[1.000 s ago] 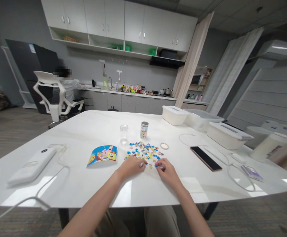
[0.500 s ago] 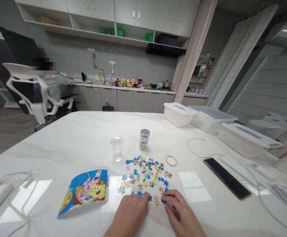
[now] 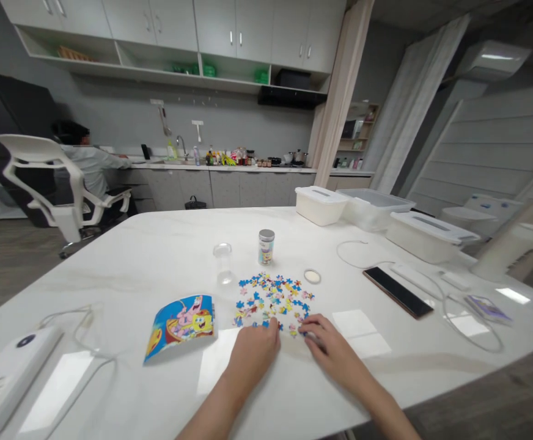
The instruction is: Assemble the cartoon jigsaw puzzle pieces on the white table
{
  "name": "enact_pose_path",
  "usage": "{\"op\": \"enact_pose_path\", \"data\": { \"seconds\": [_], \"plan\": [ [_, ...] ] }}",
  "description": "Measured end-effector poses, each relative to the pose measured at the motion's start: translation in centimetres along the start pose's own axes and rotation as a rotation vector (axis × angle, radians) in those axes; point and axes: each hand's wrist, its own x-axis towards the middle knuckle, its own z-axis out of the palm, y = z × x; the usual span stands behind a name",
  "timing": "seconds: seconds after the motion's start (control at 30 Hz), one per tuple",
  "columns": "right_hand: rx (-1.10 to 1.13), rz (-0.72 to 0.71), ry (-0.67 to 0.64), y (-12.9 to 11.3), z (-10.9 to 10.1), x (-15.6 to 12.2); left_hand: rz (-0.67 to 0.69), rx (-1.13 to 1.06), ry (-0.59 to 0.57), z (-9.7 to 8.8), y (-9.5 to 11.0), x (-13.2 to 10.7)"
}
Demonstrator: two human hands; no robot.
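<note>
Loose jigsaw puzzle pieces (image 3: 273, 298), blue, yellow and pink, lie spread on the white table. At their near edge my left hand (image 3: 255, 349) is closed, its fingertips pinched down at a blue-and-red jigsaw piece (image 3: 280, 326) that is partly hidden. To its right, my right hand (image 3: 324, 341) has its fingers curled, thumb and forefinger together on a mostly covered blue piece. A pink-and-yellow piece (image 3: 293, 329) lies between the hands. Left of the pile stands a curved picture sheet (image 3: 181, 322) with cartoon figures. Behind the pile is a small printed tin (image 3: 266, 249) with a silver lid.
A clear jar (image 3: 224, 266) stands behind the pile, and a round lid (image 3: 312, 277) lies right of it. Farther right are a phone (image 3: 397, 291), cables and white storage boxes (image 3: 425, 237). A white device (image 3: 14, 373) lies at left. A person sits by the far counter.
The camera view has shifted and tilted, so the tabletop things appear higher and more of my forearms shows. Both hands stay at the near edge of the pieces, with little visible movement.
</note>
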Motion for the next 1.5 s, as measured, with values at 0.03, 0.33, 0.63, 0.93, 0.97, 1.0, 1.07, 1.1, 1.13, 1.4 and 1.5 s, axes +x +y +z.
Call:
{"op": "enact_pose_path", "data": {
  "seconds": [0.03,0.33,0.63,0.93,0.97,1.0,1.07,1.1,1.13,1.4,1.5],
  "plan": [
    [-0.008,-0.018,0.011,0.0,0.0,0.0,0.011,0.011,0.018,0.0,0.0,0.0],
    [-0.026,-0.074,0.011,-0.1,-0.2,0.1,0.236,0.062,0.002,-2.0,0.0,0.9],
    [-0.044,-0.042,-0.017,0.0,-0.1,-0.2,0.497,0.157,-0.011,-2.9,-3.7,3.6],
    [-0.066,-0.045,-0.062,-0.3,-0.1,-0.6,0.416,0.120,0.015,-1.8,-4.1,2.6],
    [-0.075,-0.056,-0.059,-0.3,-0.1,-0.6,0.406,0.121,0.016,-1.8,-4.2,2.6],
    [-0.085,-0.067,-0.057,-0.3,-0.1,-0.7,0.396,0.123,0.017,-1.8,-4.3,2.6],
    [-0.100,-0.085,-0.053,-0.3,-0.1,-0.6,0.379,0.120,0.016,-1.8,-4.5,2.6],
    [-0.104,-0.091,-0.052,-0.4,-0.1,-0.6,0.373,0.116,0.014,-1.7,-4.6,2.7],
    [-0.104,-0.095,-0.052,-0.4,-0.1,-0.5,0.371,0.113,0.013,-1.7,-4.7,2.7],
    [-0.096,-0.087,-0.051,-0.7,-0.5,-0.5,0.437,0.071,0.069,-1.6,-4.8,2.6],
    [-0.130,-0.139,-0.070,-1.7,-1.4,0.9,0.568,0.035,0.116,-1.4,-4.8,2.3]
  ]
}}
